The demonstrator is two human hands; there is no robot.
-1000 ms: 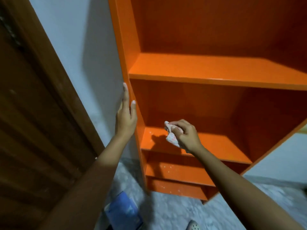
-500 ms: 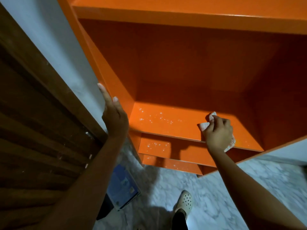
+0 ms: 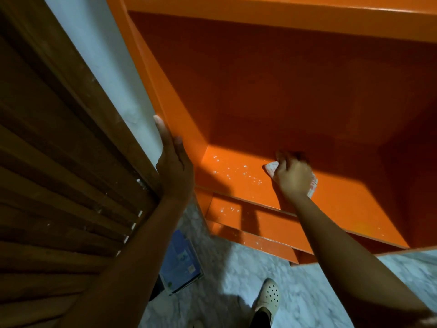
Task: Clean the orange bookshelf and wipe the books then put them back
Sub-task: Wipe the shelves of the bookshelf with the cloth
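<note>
The orange bookshelf fills the upper right of the view, and its shelves hold no books. My right hand grips a crumpled white cloth and presses it on a lower shelf board, near the middle towards the back. White specks dot that board to the left of the cloth. My left hand rests flat, fingers straight, against the shelf's left side panel. A blue book lies on the floor below my left forearm.
A dark wooden slatted door stands at the left, with a strip of pale wall between it and the shelf. The floor is grey marble. My foot in a white perforated clog stands near the shelf's base.
My right hand with the cloth has slid along the lower shelf board, first rightward, then back towards the middle and deeper in. The view has tilted down and moved closer. My left hand stays on the side panel.
</note>
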